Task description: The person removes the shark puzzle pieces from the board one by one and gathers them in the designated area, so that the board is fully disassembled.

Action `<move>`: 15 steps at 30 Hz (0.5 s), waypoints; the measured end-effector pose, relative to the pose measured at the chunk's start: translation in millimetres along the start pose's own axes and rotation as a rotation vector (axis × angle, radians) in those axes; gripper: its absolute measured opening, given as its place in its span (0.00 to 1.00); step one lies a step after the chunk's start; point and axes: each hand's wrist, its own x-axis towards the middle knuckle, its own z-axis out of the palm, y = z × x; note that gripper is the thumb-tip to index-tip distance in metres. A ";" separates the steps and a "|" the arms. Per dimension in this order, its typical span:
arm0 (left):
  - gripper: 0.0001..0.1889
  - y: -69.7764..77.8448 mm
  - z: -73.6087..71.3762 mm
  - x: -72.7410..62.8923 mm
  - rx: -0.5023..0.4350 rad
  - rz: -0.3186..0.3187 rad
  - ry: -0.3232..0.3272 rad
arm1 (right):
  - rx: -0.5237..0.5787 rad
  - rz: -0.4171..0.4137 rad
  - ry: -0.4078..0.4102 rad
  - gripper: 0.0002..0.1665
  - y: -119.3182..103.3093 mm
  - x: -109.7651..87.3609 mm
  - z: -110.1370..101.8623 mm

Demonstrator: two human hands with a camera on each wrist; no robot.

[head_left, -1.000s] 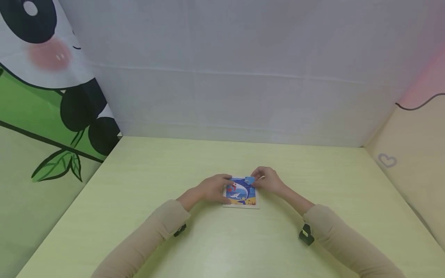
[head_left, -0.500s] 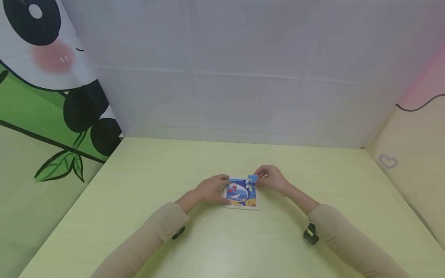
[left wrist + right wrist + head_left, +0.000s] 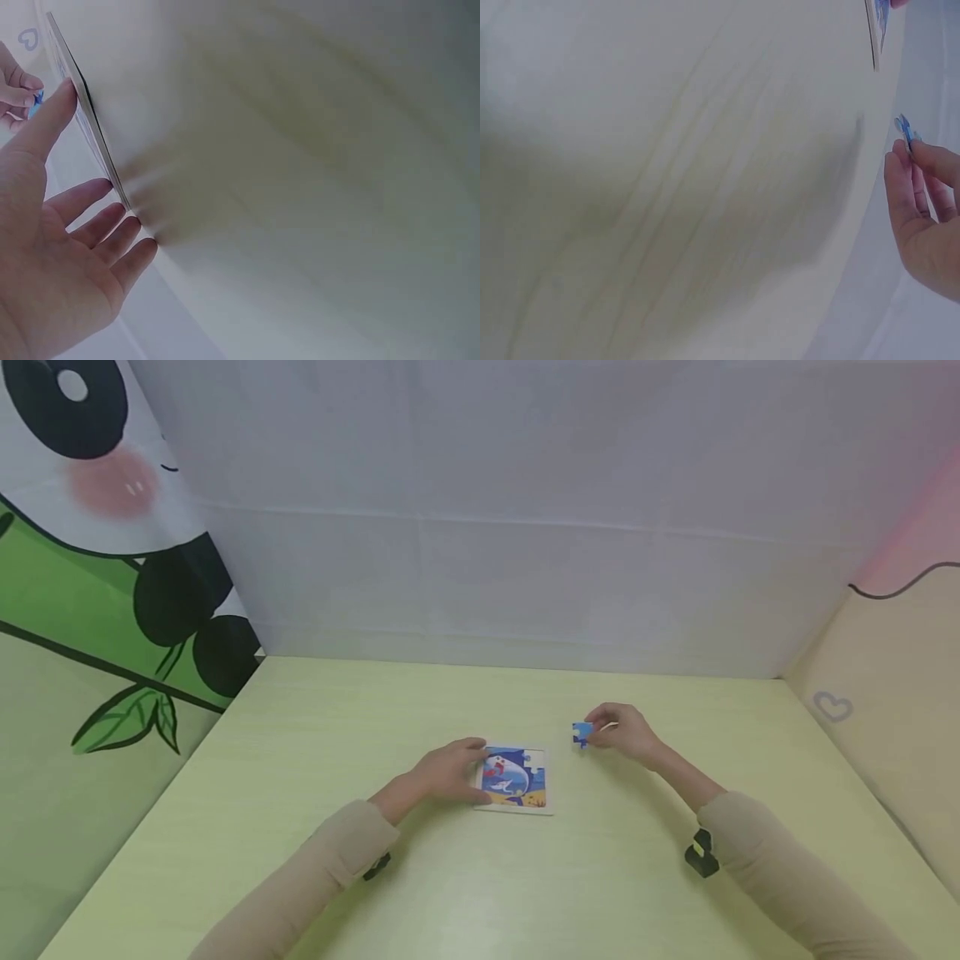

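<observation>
A small square jigsaw puzzle in a pale tray [image 3: 517,811] lies on the table, showing a blue whale picture. White bare patches show at its upper right. My left hand [image 3: 450,768] rests at the tray's left side, thumb near the lower corner and fingers near the upper one. In the left wrist view those fingers are spread and fairly straight, touching the tray's edge [image 3: 90,120]. My right hand [image 3: 630,732] pinches a blue jigsaw piece [image 3: 581,732] between thumb and fingertips, raised off the table to the right of the tray. The right wrist view shows this piece [image 3: 907,129] edge-on.
The pale yellow table [image 3: 495,893] runs back to a grey-white cloth wall [image 3: 480,577]. A panda-patterned panel [image 3: 172,585] stands at the left, and a cream and pink panel [image 3: 885,677] at the right. Each wrist bears a dark device.
My right hand has lifted the blue piece from the tray's upper right corner and moved right and away, uncovering the white patches. The tray and left hand have shifted slightly left.
</observation>
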 end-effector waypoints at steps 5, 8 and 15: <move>0.38 -0.2 -2.2 -3.2 -0.002 -0.015 -0.015 | 0.015 0.003 0.001 0.17 10.7 -0.9 -7.2; 0.38 -1.3 -2.0 -4.3 0.005 -0.018 -0.016 | 0.005 0.009 0.005 0.17 16.1 0.2 -9.0; 0.39 -3.8 -1.1 -6.7 0.009 -0.016 -0.006 | -0.068 0.044 0.008 0.16 26.0 4.5 -8.6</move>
